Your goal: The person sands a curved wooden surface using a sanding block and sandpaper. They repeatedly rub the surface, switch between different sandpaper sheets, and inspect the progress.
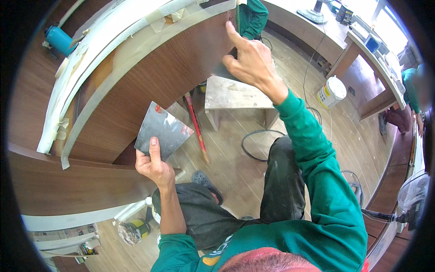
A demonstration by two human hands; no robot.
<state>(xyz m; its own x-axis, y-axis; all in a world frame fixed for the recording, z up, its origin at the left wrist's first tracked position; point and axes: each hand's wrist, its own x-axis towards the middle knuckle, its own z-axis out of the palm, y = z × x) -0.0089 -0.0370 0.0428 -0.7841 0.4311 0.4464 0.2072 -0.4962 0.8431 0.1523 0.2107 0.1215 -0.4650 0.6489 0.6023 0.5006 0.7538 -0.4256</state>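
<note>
My left hand [154, 168] grips a thin grey plate [163, 131], thumb on top. The plate has reddish smears at two corners and looks like a filler spreader. My right hand [255, 64] holds nothing. Its index finger is extended, with the tip at or very near the far end of a brown wood-grain panel [163, 78]; contact cannot be told for sure. Thumb and index finger are spread, while the other fingers look curled. Pale masking tape [102, 91] runs along the panel's curved upper edge.
A worn wooden stool [238, 93] stands below my right hand, with a red pole [196, 129] beside it. A cable [244, 142] loops over the floor. Farther right are a white bucket [331, 91] and a fan [413, 193]. A co-worker's green sleeve [255, 17] is behind the panel's end; another person [409, 85] crouches far right.
</note>
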